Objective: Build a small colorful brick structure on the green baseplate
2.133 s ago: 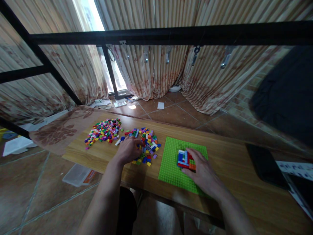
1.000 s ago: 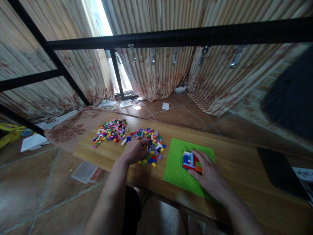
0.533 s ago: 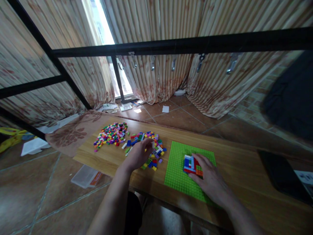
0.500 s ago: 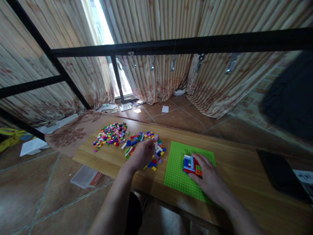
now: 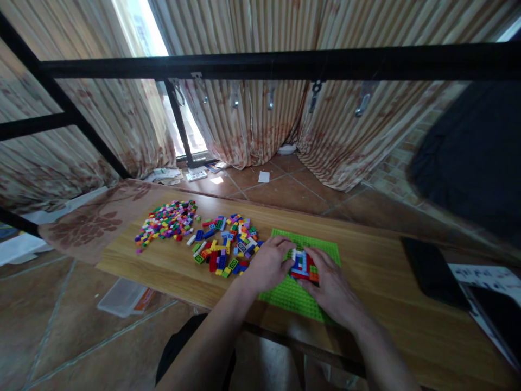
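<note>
A small block of joined toy building bricks (image 5: 302, 264), in blue, white, red, orange and green, sits over the green studded baseplate (image 5: 291, 298). My right hand (image 5: 331, 282) grips this block from its right side, thumb on the near edge and fingers at the far edge. At the block's left side is my left hand (image 5: 269, 263), its fingertips pinched together. Something white shows by those fingertips, but I cannot tell whether it is a separate brick or part of the block.
Mixed larger bricks (image 5: 228, 244) lie loose left of the baseplate, with a pile of small bricks (image 5: 169, 220) beyond them. A black tablet-like slab (image 5: 433, 271) is on the wooden table's (image 5: 374, 288) right. A black metal bar (image 5: 252, 64) with hooks crosses ahead.
My left hand has moved right, from the loose bricks to the left side of the brick block. My right hand still holds the block. The view has shifted slightly to the right.
</note>
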A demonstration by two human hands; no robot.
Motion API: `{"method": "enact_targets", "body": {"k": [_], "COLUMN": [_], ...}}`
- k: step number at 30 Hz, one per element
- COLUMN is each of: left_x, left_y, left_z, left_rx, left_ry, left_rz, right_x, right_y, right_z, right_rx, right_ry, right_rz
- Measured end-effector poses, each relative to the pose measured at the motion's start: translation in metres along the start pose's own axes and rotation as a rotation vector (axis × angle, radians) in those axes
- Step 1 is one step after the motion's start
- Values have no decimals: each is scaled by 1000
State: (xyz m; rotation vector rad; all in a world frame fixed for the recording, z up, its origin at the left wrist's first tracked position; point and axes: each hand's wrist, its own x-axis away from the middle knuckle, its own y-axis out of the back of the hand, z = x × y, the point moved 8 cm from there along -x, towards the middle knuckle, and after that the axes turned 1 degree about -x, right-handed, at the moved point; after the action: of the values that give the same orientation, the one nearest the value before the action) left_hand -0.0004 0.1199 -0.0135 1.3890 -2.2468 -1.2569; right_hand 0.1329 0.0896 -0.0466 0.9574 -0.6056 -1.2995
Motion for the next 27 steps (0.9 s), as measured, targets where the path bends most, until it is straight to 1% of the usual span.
{"method": "enact_targets", "body": {"k": [6,10,15,18,22,27], "left_x": [-10,-14,-17,-19,-21,-22], "left_y": [-12,-16,-16,-17,-20,-21], "left_z": [-8,-7,-4,2,10,17], "left_rx": [13,42,98,129,185,224], "left_ry": [6,11,26,73,138,183], "left_rz": [37,37,40,51,56,32], "right_x": [0,0,0,1,3,5], "right_y": [1,2,3,4,8,7], "right_z": [0,2,2,1,4,3], "right_rx": [-12,-27,-60,-84,-125,-82], "right_ry": [-7,3,0,-9,22,31], "right_rz": [-9,-14,-10,-6,-32,-47]}}
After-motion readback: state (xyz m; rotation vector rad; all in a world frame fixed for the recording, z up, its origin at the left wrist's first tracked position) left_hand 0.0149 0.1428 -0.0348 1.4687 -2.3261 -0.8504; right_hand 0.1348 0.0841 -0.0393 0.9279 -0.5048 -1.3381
